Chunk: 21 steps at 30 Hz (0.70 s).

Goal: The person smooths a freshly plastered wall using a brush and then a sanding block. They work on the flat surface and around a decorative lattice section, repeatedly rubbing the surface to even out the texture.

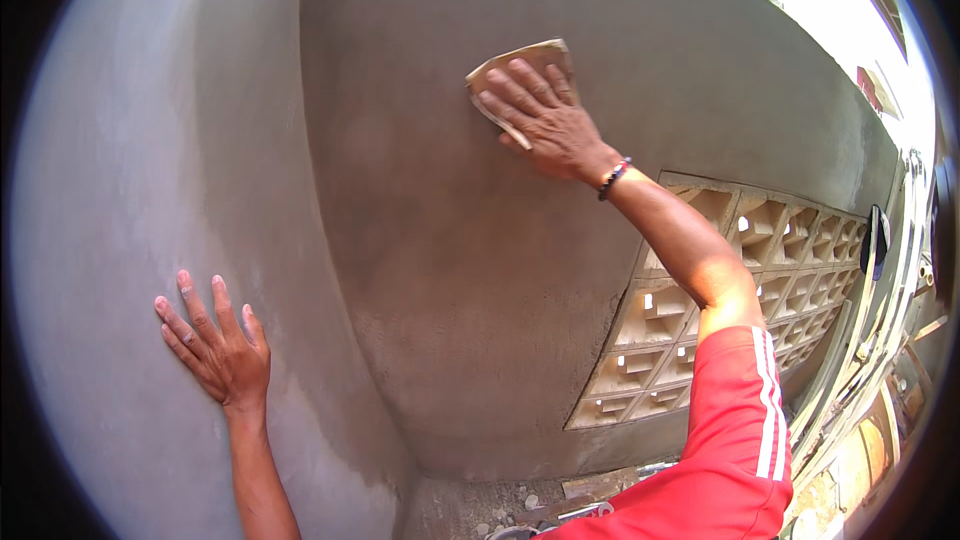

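Note:
My right hand (548,122) reaches up on an extended arm and presses a flat brown pad (548,53) against the grey plastered wall (470,250). The pad has pale, slightly curled edges and may be folded paper or card; its exact kind is unclear. Its fingers lie over the pad's face, while the thumb side sits at its lower edge. Lower on the left, my left hand (222,358) rests with spread fingers on the adjoining smooth wall (110,200). Nothing is in that hand.
An inner corner joins the two walls. Right of it, a panel of pale ventilation blocks (655,315) is set into the wall. A dark cap (876,240) hangs beyond it. Long poles (880,330) lean at the far right. Boards and debris (600,483) lie at the wall's foot.

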Each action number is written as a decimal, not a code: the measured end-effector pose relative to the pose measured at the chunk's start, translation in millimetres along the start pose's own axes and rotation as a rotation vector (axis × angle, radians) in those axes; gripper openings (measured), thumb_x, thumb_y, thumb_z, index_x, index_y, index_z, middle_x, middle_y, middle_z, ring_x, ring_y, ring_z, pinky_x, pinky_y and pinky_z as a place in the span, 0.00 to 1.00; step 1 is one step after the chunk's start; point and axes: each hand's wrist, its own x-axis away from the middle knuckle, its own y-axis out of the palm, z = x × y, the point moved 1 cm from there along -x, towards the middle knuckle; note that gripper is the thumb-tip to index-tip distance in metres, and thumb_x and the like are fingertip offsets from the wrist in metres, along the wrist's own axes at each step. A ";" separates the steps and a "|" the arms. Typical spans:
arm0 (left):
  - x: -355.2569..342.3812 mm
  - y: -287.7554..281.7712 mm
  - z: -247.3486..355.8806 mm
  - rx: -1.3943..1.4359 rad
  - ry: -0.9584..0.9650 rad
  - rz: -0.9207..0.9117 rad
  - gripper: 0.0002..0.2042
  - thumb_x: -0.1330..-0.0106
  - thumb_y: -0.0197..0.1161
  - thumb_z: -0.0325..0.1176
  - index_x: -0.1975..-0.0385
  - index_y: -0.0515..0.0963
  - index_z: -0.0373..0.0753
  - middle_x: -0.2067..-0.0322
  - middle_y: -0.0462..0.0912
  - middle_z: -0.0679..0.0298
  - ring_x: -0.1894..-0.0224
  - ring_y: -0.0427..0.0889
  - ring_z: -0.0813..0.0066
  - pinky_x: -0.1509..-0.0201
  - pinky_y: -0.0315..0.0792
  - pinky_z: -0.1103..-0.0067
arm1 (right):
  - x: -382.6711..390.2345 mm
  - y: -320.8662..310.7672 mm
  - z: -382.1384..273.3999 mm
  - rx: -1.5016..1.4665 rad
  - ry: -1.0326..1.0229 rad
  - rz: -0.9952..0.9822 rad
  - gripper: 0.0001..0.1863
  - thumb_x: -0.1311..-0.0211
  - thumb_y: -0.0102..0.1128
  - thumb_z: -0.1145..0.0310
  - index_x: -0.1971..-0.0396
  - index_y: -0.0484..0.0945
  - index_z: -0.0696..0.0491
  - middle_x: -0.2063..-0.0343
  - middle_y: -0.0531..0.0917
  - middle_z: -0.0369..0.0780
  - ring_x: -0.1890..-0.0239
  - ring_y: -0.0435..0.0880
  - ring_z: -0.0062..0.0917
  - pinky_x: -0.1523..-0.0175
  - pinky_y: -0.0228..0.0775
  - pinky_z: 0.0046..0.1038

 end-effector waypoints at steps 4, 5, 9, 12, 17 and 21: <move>-0.8 3.7 11.5 -0.019 -0.002 0.015 0.26 0.37 0.62 0.43 0.38 0.69 0.49 0.28 0.54 0.59 0.26 0.47 0.43 0.25 0.46 0.58 | 24.7 -47.5 179.1 0.287 0.528 0.373 0.30 0.27 0.41 0.48 0.29 0.56 0.38 0.26 0.52 0.33 0.25 0.45 0.35 0.26 0.33 0.52; 0.5 4.6 8.1 -0.042 -0.002 0.015 0.26 0.38 0.62 0.44 0.38 0.69 0.49 0.28 0.54 0.58 0.26 0.47 0.43 0.25 0.44 0.58 | 2.1 -73.1 176.2 0.159 0.714 0.289 0.31 0.26 0.38 0.52 0.27 0.47 0.42 0.26 0.44 0.35 0.24 0.37 0.35 0.25 0.26 0.50; -4.0 3.3 8.4 -0.035 0.017 0.025 0.26 0.37 0.62 0.43 0.38 0.69 0.49 0.28 0.53 0.59 0.26 0.46 0.43 0.25 0.45 0.57 | -47.5 -45.6 155.1 0.305 0.717 0.318 0.30 0.27 0.41 0.48 0.29 0.56 0.39 0.27 0.52 0.34 0.25 0.46 0.37 0.26 0.34 0.53; -0.5 1.7 -3.7 -0.046 -0.003 -0.010 0.27 0.37 0.62 0.42 0.37 0.69 0.48 0.27 0.52 0.59 0.26 0.46 0.44 0.27 0.49 0.56 | -26.3 -3.2 18.3 0.027 0.163 0.177 0.32 0.31 0.48 0.48 0.29 0.57 0.39 0.27 0.52 0.33 0.24 0.44 0.36 0.25 0.29 0.52; -0.4 2.8 2.8 0.000 -0.031 -0.020 0.27 0.39 0.64 0.42 0.38 0.70 0.47 0.28 0.53 0.58 0.27 0.46 0.42 0.27 0.50 0.55 | 45.4 -1.7 -1.5 0.004 0.103 0.077 0.36 0.37 0.58 0.52 0.29 0.58 0.38 0.27 0.52 0.33 0.24 0.43 0.32 0.25 0.28 0.49; 0.4 1.8 8.9 -0.027 -0.046 -0.024 0.28 0.41 0.65 0.42 0.38 0.70 0.48 0.28 0.53 0.58 0.27 0.45 0.41 0.27 0.50 0.55 | -18.4 -23.3 119.1 0.285 0.568 0.340 0.32 0.29 0.41 0.47 0.29 0.56 0.43 0.27 0.52 0.37 0.24 0.43 0.37 0.27 0.31 0.57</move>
